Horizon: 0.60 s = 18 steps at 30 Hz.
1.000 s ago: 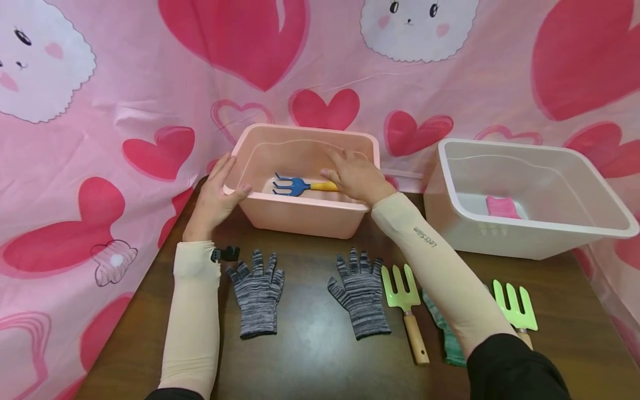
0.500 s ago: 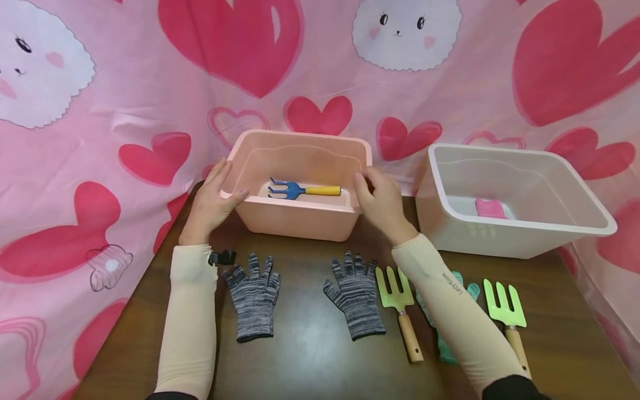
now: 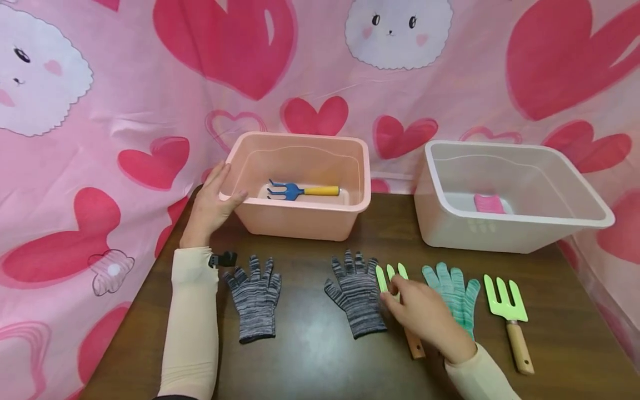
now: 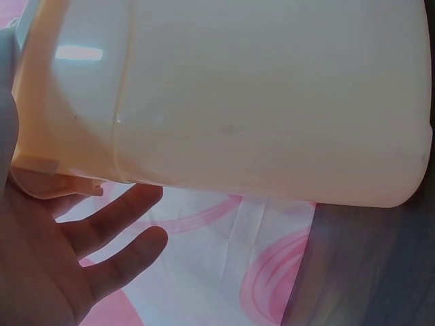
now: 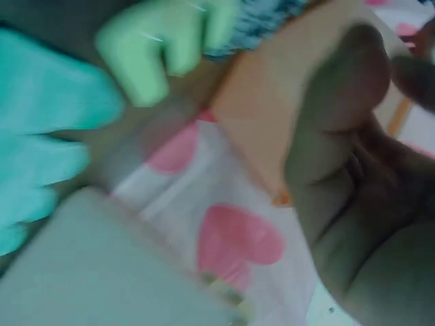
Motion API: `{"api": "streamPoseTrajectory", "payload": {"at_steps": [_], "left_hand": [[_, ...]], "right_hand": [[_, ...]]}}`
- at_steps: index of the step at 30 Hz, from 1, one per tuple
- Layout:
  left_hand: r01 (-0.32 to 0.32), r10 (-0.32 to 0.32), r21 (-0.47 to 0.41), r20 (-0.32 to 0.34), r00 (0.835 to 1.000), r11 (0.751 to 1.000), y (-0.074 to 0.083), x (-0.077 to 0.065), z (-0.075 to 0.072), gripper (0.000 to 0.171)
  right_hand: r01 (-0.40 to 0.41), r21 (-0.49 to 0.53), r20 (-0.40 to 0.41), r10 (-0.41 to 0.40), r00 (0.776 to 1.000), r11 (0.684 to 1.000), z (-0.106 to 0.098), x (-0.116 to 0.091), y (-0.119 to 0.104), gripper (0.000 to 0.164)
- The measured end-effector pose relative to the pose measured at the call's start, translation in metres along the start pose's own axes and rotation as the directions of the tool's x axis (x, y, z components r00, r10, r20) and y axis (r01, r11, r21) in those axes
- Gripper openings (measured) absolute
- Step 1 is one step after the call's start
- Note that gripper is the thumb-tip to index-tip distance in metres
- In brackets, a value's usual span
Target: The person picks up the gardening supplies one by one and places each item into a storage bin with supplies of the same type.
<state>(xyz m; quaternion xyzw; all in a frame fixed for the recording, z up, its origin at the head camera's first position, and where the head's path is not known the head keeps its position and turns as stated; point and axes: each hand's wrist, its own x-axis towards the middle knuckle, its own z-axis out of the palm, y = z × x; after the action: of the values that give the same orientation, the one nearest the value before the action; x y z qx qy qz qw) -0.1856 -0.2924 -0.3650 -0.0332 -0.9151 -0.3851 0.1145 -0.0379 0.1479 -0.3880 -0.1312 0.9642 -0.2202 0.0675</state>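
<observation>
Peach plastic first: in the head view, the right hand [image 3: 420, 308], at the right rim of the peach tub [image 3: 295, 220] half a second earlier, is now over the inner green fork [image 3: 414, 341]. The teal glove [image 3: 454, 291], partly covered before, now shows largely in view. The left hand [image 3: 207, 208] has stayed at the tub's left front corner; the blue cultivator [image 3: 302, 191] remains inside.

Also on the worktop [image 3: 320, 366]: a left striped glove [image 3: 256, 305], a right striped glove [image 3: 357, 300] beside the inner fork, an outer green fork [image 3: 510, 312] and a whitish tub [image 3: 500, 234] containing a pink item [image 3: 489, 204]. The right hand obscures the inner fork's neck—contact cannot be determined. Its thumb and forefinger are slightly apart, nothing seen between them.

Left wrist view: the peach tub's wall fills most of the frame. The left hand's grip is spread, two fingers extended outside the wall.

Right wrist view: blurred. Green tines and teal fingers lie beyond the right hand—its grip loosely bent, with nothing visible in it.
</observation>
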Motion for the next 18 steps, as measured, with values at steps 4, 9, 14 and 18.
{"api": "streamPoseTrajectory", "payload": {"at_steps": [4, 9, 14, 18], "left_hand": [[0.001, 0.000, -0.010, 0.003, 1.000, 1.000, -0.001, -0.003, -0.001, 0.091], [-0.007, 0.007, -0.017, -0.008, 1.000, 1.000, -0.003, -0.003, -0.002, 0.090], [-0.027, 0.026, -0.029, -0.008, 1.000, 0.999, -0.002, -0.002, -0.001, 0.088], [-0.031, 0.031, -0.036, -0.011, 0.999, 0.999, 0.000, -0.001, 0.000, 0.086]], "right_hand": [[-0.127, -0.031, 0.045, 0.129, 0.991, 0.991, 0.017, -0.031, 0.011, 0.028], [-0.229, -0.066, 0.041, 0.232, 0.972, 0.971, 0.032, -0.051, 0.018, 0.038], [-0.294, -0.062, 0.108, 0.300, 0.948, 0.954, 0.039, -0.057, 0.023, 0.044], [-0.319, -0.024, 0.135, 0.319, 0.938, 0.948, 0.037, -0.056, 0.027, 0.037]]}}
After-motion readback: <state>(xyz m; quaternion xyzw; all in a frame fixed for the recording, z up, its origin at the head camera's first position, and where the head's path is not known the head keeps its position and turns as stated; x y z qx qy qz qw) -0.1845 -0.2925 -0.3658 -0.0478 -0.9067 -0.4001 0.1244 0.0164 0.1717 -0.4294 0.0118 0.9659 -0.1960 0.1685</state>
